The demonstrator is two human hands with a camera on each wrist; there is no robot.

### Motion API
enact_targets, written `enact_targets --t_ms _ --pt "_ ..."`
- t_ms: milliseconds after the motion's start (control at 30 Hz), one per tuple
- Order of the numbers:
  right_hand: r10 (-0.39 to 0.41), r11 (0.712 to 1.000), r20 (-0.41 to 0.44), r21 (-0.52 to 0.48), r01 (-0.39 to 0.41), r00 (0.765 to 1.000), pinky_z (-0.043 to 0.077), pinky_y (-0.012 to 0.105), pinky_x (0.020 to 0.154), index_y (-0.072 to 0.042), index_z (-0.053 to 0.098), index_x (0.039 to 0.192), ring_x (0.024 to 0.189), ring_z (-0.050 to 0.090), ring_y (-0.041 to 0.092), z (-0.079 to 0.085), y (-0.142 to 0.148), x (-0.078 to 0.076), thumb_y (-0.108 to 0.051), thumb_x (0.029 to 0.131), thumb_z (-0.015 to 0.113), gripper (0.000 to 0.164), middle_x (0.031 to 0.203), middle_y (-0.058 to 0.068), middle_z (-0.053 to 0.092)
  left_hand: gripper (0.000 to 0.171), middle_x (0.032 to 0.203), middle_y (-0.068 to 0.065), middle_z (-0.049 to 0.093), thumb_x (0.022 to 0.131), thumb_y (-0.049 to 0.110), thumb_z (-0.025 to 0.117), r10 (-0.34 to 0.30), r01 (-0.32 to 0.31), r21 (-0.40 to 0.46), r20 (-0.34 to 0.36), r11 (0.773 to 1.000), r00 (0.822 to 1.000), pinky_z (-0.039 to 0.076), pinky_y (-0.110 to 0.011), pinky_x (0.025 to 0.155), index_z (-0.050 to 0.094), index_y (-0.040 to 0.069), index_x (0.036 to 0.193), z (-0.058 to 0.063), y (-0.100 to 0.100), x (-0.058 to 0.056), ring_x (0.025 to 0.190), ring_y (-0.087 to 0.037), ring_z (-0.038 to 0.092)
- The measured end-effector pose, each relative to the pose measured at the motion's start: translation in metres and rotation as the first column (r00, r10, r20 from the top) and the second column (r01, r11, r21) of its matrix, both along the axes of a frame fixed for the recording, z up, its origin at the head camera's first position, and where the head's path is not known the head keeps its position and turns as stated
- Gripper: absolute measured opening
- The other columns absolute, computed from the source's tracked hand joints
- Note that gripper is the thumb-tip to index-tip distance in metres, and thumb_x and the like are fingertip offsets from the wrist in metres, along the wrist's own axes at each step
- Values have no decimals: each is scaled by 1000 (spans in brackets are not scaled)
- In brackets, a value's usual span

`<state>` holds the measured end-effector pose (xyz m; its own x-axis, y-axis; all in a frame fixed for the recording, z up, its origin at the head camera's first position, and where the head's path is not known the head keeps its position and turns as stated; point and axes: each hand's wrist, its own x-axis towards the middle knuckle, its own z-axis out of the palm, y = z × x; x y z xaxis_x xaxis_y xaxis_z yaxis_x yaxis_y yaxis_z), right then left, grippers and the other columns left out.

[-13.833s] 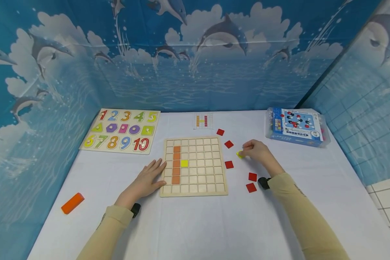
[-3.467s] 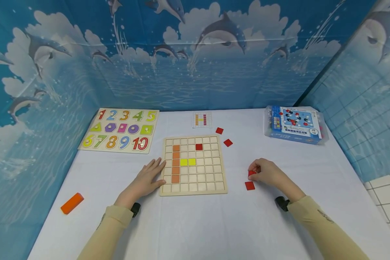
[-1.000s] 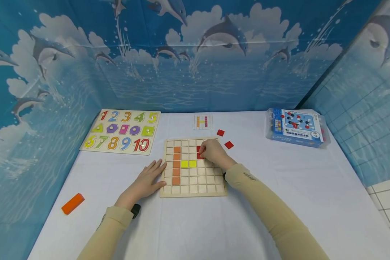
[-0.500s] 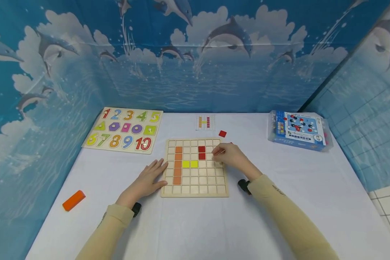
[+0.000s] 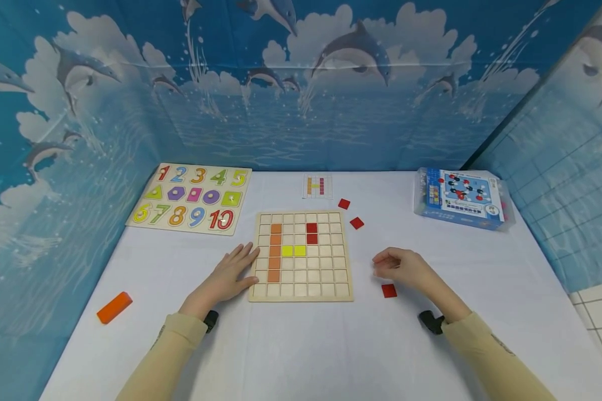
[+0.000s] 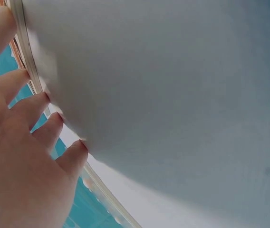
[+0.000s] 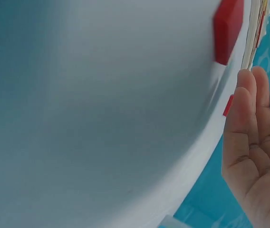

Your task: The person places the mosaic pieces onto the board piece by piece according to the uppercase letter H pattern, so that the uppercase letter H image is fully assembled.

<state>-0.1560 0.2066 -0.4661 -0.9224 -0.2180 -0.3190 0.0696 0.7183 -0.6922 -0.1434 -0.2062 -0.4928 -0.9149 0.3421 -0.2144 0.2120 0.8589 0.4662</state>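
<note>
A wooden grid board (image 5: 301, 295) lies flat on the white table. In its cells sit a column of several orange tiles (image 5: 275, 252), two yellow tiles (image 5: 293, 250) side by side and two red tiles (image 5: 312, 233) in one column. My left hand (image 5: 226, 278) rests against the board's left edge, fingers spread; the left wrist view shows its fingertips (image 6: 47, 97) along that edge. To the right of the board, my right hand (image 5: 403, 268) hovers just behind a loose red tile (image 5: 389, 291), holding nothing. Its fingers (image 7: 239, 114) are fairly straight in the right wrist view.
Two more loose red tiles lie off the board's upper right: a farther tile (image 5: 344, 204) and a nearer tile (image 5: 357, 223). Behind the board is a small pattern card (image 5: 318, 186). A number puzzle (image 5: 188, 197), an orange block (image 5: 114, 307) and a boxed set (image 5: 464, 199) stand around.
A second yellow tile and two red tiles have come onto the board since the oldest frame. In the last half second my right hand has moved from the board rightward and nearer. My left hand stays put.
</note>
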Motion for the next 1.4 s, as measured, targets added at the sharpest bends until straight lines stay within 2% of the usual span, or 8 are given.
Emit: enact_targets --t_ms 167,433,700,933,1133,1400 --pt "-4 1000 -18 22 4 1000 57 34 81 -6 67 112 88 62 17 -3 10 12 -22 85 78 33 100 6 70 76 165 -14 19 94 33 67 3 -3 -2 6 1000 1000 10 -58 123 30 11 156 1 0 -1 153 -38 11" --pt "22 999 -28 30 -21 999 55 32 77 -2 65 112 88 59 18 -2 16 22 -21 82 81 39 99 7 67 76 164 -13 19 93 32 67 3 -3 9 6 1000 1000 10 -58 123 30 11 155 1 0 0 153 -37 11" --pt "74 996 -1 54 -73 997 49 30 76 -4 63 110 88 53 19 -5 16 24 -15 78 83 40 94 4 60 74 163 -18 23 92 32 68 -2 4 51 -36 999 999 12 -62 122 33 8 154 1 0 1 151 -40 14" --pt "84 992 -17 94 -82 996 47 28 71 -4 62 104 85 51 19 -9 14 26 -11 76 84 37 89 4 56 74 164 -15 18 94 30 66 1 -1 21 6 1000 1000 9 -58 124 29 10 155 1 0 1 153 -38 11" --pt "71 990 -19 124 -68 997 46 28 69 -5 63 100 83 50 20 -9 11 26 -9 77 83 31 86 5 54 73 164 -15 19 95 31 65 4 -4 12 -1 1000 1000 11 -58 123 30 10 155 0 1 0 152 -38 12" --pt "89 981 1 173 -88 996 45 30 68 -6 64 94 81 50 20 -8 11 26 -10 77 83 25 84 5 53 73 164 -15 19 94 30 66 5 -5 13 9 1000 1000 10 -59 123 30 10 155 2 2 2 152 -39 11"
